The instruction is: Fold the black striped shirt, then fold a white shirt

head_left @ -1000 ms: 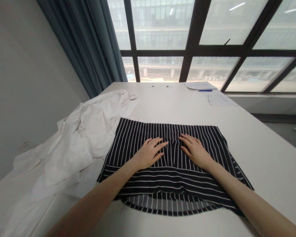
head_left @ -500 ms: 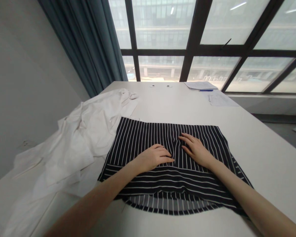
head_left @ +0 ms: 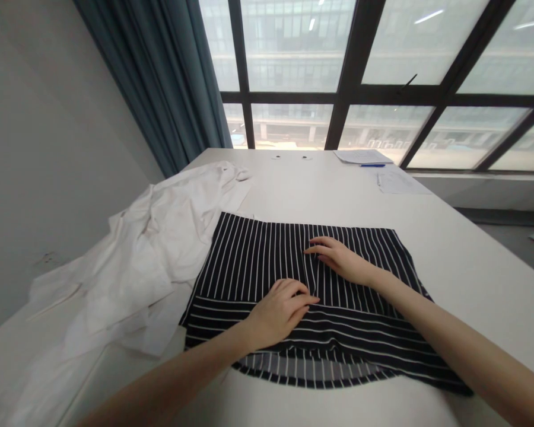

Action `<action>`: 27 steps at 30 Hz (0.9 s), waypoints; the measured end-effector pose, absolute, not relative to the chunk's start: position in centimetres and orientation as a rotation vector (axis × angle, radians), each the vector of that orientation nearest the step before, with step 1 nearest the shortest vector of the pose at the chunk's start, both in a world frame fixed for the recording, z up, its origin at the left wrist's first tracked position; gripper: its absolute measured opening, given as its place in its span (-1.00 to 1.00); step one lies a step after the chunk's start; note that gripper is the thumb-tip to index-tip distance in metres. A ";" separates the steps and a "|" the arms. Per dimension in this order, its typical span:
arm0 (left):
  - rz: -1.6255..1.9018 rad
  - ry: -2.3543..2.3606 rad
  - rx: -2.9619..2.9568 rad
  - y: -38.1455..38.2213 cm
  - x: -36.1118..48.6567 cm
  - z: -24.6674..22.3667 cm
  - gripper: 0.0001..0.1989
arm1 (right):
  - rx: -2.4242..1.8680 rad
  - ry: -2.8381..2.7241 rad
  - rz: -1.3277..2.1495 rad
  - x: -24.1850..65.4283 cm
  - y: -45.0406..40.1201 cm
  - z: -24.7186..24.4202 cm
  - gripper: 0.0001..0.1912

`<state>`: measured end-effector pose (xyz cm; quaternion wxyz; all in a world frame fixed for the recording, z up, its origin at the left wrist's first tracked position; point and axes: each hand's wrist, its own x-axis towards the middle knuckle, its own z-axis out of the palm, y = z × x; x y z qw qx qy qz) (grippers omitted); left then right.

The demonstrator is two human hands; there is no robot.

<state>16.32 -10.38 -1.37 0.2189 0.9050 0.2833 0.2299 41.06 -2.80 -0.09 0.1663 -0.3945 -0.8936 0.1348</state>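
A black shirt with white stripes [head_left: 249, 255] lies folded on the white table. Across its lower part runs a band of cloth with sideways stripes, and below that shows a curved hem with greyish cloth inside it. My left hand [head_left: 280, 311] rests over the upper edge of this band, fingers loosely bent and touching the cloth, nothing visibly gripped. Farther up and to the right, my right hand [head_left: 338, 258] lies on the upright stripes near the middle, fingers stretched to the left. Small creases show between the two hands.
White crumpled cloth [head_left: 160, 237] is heaped along the table's left side by the wall. Papers [head_left: 362, 156] and a blue pen [head_left: 372, 165] lie at the far right, with another sheet [head_left: 403, 182] nearer. Behind the table [head_left: 293, 190] are a blue curtain [head_left: 160, 77] and windows.
My left hand has moved down toward me, onto the sideways-striped band. My right hand has slid left across the shirt. The shirt itself lies almost the same.
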 end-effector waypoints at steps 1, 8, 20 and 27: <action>0.643 0.783 2.509 -10.4 16.3 -1.4 -0.72 | -1.107 -2.569 0.340 40.5 -2.4 -0.1 -0.60; 0.677 0.808 2.571 -10.4 16.4 -1.9 -0.74 | -1.043 -2.676 0.178 38.7 0.4 -0.5 -0.78; 0.419 0.805 2.907 -10.8 16.6 -2.0 -0.61 | -1.193 -2.370 0.252 37.1 0.9 -2.7 -0.84; 0.279 0.876 2.933 -10.9 16.6 -1.7 -0.57 | -1.300 -2.025 0.187 37.6 0.9 -3.6 -0.76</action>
